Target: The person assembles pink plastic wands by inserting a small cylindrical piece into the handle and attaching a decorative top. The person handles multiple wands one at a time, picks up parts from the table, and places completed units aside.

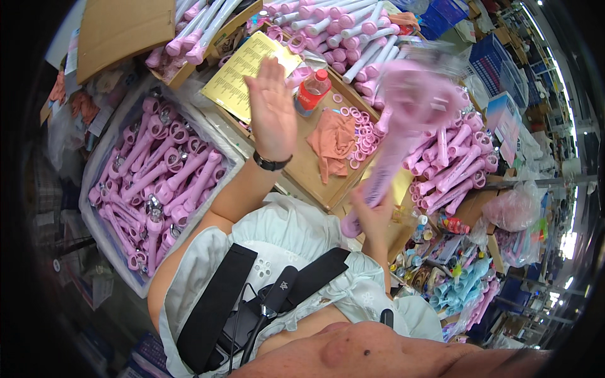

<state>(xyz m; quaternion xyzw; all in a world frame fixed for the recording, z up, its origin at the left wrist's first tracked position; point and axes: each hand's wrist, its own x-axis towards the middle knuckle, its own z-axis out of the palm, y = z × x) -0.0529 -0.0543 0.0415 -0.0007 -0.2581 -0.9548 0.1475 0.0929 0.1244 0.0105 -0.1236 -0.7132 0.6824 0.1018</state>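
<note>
My right hand (373, 217) is closed around the lower handle of a pink wand-like piece with a wide round head (419, 94). Motion smears the head, so its details cannot be made out. My left hand (274, 120), with a black watch at the wrist, is raised with its fingers stretched out and its palm showing, holding nothing. Just beside it stands a red-capped bottle (312, 93) with a red label. Below the bottle an orange cloth (331, 145) lies crumpled on a brown tray (309, 176), and pink and purple rings (362, 135) are heaped next to it.
On the left a lined bin (236, 160) holds many pink handle pieces (161, 170). A yellow printed sheet (236, 79) lies behind my left hand. White-and-pink rods (343, 28) pile up at the back; more pink handles (460, 164) are stacked right. Light-blue pieces (463, 286) lie lower right.
</note>
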